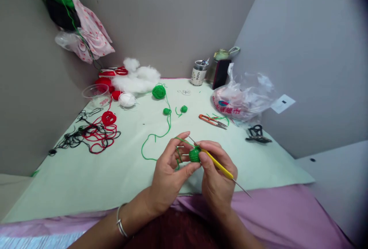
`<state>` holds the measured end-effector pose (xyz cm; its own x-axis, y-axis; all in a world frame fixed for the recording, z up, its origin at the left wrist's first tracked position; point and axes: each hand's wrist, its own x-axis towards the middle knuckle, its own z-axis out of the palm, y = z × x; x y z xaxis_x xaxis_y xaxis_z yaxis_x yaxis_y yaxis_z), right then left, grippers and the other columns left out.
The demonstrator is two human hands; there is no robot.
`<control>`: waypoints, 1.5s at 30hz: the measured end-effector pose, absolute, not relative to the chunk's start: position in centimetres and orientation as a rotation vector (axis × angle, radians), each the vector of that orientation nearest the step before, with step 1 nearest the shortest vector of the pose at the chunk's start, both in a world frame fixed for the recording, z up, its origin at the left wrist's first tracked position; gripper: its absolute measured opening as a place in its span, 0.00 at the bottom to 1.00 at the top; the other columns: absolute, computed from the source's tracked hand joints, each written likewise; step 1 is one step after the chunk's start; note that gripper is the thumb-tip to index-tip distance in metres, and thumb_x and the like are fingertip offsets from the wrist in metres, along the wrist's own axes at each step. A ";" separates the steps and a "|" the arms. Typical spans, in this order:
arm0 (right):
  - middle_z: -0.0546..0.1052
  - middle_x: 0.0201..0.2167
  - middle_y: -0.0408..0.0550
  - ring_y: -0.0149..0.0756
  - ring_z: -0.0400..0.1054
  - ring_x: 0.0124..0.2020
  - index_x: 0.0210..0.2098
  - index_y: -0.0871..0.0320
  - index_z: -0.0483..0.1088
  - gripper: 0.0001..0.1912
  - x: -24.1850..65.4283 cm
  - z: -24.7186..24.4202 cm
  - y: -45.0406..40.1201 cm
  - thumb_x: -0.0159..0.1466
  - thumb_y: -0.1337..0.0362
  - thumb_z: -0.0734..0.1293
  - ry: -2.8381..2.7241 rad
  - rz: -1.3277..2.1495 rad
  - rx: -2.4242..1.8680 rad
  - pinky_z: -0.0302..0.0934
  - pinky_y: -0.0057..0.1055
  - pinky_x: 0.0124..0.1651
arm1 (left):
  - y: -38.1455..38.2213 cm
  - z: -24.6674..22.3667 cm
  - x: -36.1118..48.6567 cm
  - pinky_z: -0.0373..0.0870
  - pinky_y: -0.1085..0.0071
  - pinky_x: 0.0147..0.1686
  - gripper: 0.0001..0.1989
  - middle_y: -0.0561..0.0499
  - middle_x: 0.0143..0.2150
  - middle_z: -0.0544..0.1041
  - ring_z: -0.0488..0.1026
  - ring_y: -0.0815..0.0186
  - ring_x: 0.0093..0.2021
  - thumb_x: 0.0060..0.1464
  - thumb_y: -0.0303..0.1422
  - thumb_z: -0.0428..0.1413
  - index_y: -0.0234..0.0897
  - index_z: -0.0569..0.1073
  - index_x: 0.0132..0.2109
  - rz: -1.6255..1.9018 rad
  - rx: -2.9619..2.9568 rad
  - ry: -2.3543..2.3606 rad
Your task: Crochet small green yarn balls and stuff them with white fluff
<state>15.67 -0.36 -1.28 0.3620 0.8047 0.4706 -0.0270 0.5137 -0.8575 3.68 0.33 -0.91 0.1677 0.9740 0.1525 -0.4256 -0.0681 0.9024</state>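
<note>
We hold one small green crocheted piece (194,155) above the near part of the table (115,172), between our two hands. Our left hand (172,164) has its thumb and a fingertip closed on the piece's side, the index finger raised apart with green yarn over it. Our right hand (217,168) clamps one yellow-handled hook (220,165) between thumb and fingers, its thumb against the piece; our fingers partly cover both.

Beyond our hands lie two small green balls (184,109) and one larger green yarn ball (159,92). To the right we count one pair of orange snips (212,121) near green yarn scraps, one black clip (258,134) and one plastic bag (244,99), which hides the lower edge of one dark upright phone (221,74). That phone partly blocks our view of a jar behind it. One labelled pen holder (199,73) stands beside them.

To the left, we see one white yarn ball (127,100), white stuffing (138,78), one clear tub (96,92) and a red-and-black yarn tangle (92,136).
</note>
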 end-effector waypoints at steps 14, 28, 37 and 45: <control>0.80 0.35 0.44 0.31 0.73 0.38 0.42 0.47 0.84 0.06 17.6 -1.1 0.1 0.69 0.60 0.72 -1.120 0.823 -0.728 0.68 0.26 0.40 | 1.0 0.0 2.3 0.74 0.70 0.53 0.37 0.54 0.43 0.76 0.76 0.68 0.46 0.52 0.29 0.72 0.48 0.70 0.67 1.189 1.218 0.677; 0.79 0.38 0.45 0.32 0.74 0.38 0.44 0.49 0.82 0.08 18.3 -0.8 -0.2 0.70 0.67 0.71 -1.210 0.909 -0.687 0.69 0.28 0.39 | 0.7 0.5 1.6 0.77 0.75 0.48 0.36 0.57 0.42 0.77 0.80 0.72 0.42 0.53 0.27 0.71 0.55 0.72 0.65 1.202 1.202 0.681; 0.84 0.40 0.44 0.34 0.77 0.44 0.44 0.46 0.83 0.13 18.0 -0.8 -0.6 0.70 0.71 0.70 -1.269 0.695 -0.813 0.71 0.29 0.43 | 0.7 0.5 1.8 0.77 0.70 0.50 0.37 0.55 0.40 0.79 0.79 0.68 0.42 0.54 0.29 0.71 0.48 0.69 0.68 1.178 1.250 0.698; 0.84 0.45 0.46 0.38 0.77 0.47 0.48 0.45 0.82 0.16 17.2 -1.3 -1.5 0.71 0.72 0.67 -1.286 0.547 -0.840 0.71 0.36 0.48 | 0.9 0.0 2.2 0.70 0.72 0.51 0.35 0.56 0.39 0.74 0.73 0.71 0.43 0.51 0.28 0.72 0.48 0.72 0.64 1.153 1.022 0.701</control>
<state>17.25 -1.47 -1.27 0.2219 0.7654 0.6042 0.0961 0.5994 -0.7946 2.20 0.93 -0.03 0.2877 0.9564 0.0504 -0.3957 0.0708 0.9156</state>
